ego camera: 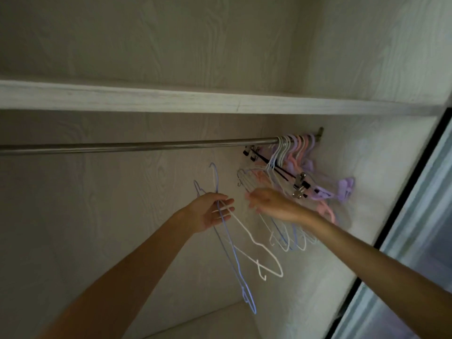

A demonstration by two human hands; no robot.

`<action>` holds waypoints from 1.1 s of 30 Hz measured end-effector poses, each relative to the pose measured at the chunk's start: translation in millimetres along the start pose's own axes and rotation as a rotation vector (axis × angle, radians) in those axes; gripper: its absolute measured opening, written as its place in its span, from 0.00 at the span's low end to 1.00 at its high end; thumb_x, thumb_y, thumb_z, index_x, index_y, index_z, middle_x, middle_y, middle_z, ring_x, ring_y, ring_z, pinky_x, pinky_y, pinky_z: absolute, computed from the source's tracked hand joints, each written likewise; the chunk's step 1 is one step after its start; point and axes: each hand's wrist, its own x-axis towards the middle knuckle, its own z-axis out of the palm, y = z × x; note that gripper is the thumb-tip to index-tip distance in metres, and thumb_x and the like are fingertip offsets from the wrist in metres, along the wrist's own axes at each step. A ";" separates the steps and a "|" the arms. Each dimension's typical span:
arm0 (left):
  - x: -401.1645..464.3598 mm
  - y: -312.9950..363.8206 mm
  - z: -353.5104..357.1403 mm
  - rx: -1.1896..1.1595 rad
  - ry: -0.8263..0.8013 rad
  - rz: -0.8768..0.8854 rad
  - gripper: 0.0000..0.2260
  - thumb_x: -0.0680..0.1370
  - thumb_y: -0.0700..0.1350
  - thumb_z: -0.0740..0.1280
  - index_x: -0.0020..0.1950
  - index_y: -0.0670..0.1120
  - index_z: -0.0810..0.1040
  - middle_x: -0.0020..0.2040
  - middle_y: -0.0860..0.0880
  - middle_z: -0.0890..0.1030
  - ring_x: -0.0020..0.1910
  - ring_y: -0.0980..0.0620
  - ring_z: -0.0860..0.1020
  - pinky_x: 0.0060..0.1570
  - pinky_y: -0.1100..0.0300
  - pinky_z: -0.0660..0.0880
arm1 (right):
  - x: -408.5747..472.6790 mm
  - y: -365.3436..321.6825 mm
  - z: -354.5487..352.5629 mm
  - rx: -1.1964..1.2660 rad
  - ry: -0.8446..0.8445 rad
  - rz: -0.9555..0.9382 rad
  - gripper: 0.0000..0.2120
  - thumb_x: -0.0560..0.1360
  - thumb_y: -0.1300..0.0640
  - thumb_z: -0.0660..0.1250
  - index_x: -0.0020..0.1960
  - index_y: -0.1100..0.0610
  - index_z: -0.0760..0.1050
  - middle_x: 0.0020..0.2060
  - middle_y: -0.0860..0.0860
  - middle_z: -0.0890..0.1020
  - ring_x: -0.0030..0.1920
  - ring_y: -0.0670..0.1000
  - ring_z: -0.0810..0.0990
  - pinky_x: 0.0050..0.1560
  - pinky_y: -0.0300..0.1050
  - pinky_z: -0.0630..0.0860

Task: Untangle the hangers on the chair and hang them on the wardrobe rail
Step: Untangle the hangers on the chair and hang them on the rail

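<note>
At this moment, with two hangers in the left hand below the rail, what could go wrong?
The blue hanger and white hanger cross in the left hand, so lifting one may drag the other along. The right hand is reaching among the hung hangers crowded at the rail's end and could snag or unhook one.

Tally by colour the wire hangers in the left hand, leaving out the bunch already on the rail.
Blue wire hanger: 1
White wire hanger: 1
Total: 2, both in the grip of the left hand, hooks up, below the rail.
</note>
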 end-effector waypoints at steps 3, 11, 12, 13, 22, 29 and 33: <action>2.8 -6.7 13.5 0.039 -0.035 -0.002 0.06 0.77 0.41 0.63 0.41 0.45 0.75 0.48 0.50 0.80 0.44 0.50 0.77 0.49 0.58 0.74 | -18.5 -5.9 25.6 0.304 -0.183 0.111 0.15 0.80 0.50 0.58 0.54 0.61 0.74 0.40 0.52 0.81 0.34 0.48 0.81 0.42 0.42 0.76; 3.6 -11.7 37.6 -0.010 -0.119 -0.014 0.07 0.79 0.42 0.60 0.41 0.45 0.73 0.48 0.47 0.80 0.45 0.50 0.81 0.49 0.55 0.74 | -31.6 20.5 22.6 0.258 0.268 0.039 0.12 0.79 0.59 0.59 0.40 0.55 0.77 0.17 0.45 0.75 0.18 0.41 0.71 0.26 0.35 0.69; 3.1 -9.8 38.1 -0.032 -0.121 -0.012 0.09 0.80 0.42 0.59 0.40 0.45 0.71 0.48 0.46 0.80 0.48 0.49 0.79 0.49 0.55 0.73 | -32.1 24.6 18.5 0.206 0.319 0.017 0.13 0.79 0.58 0.59 0.38 0.52 0.76 0.17 0.45 0.75 0.19 0.41 0.70 0.28 0.36 0.69; 2.2 -7.8 37.5 -0.041 -0.117 -0.014 0.09 0.80 0.41 0.58 0.40 0.45 0.71 0.49 0.46 0.80 0.50 0.49 0.78 0.48 0.56 0.73 | -32.4 26.4 13.4 0.194 0.354 0.000 0.14 0.79 0.57 0.59 0.36 0.48 0.75 0.16 0.45 0.74 0.19 0.40 0.70 0.30 0.37 0.69; 1.3 7.2 26.3 -0.008 -0.023 0.046 0.07 0.81 0.41 0.58 0.42 0.45 0.70 0.41 0.49 0.84 0.35 0.56 0.84 0.34 0.62 0.78 | -20.7 26.5 -7.8 0.087 0.333 -0.030 0.16 0.80 0.57 0.58 0.42 0.66 0.77 0.16 0.48 0.73 0.17 0.42 0.71 0.27 0.38 0.71; -0.4 9.7 22.0 -0.011 0.141 0.130 0.08 0.80 0.39 0.58 0.41 0.45 0.71 0.28 0.54 0.82 0.25 0.61 0.79 0.18 0.72 0.63 | -33.5 24.5 -30.0 -0.029 0.424 -0.084 0.16 0.80 0.58 0.58 0.37 0.65 0.74 0.22 0.52 0.72 0.21 0.44 0.71 0.31 0.45 0.71; -3.0 16.1 22.7 0.008 0.208 0.194 0.08 0.81 0.39 0.56 0.43 0.44 0.71 0.31 0.52 0.81 0.26 0.59 0.78 0.17 0.73 0.60 | -1.7 18.2 -33.9 -0.176 0.424 -0.058 0.19 0.80 0.59 0.55 0.30 0.58 0.67 0.29 0.59 0.78 0.33 0.58 0.79 0.36 0.48 0.74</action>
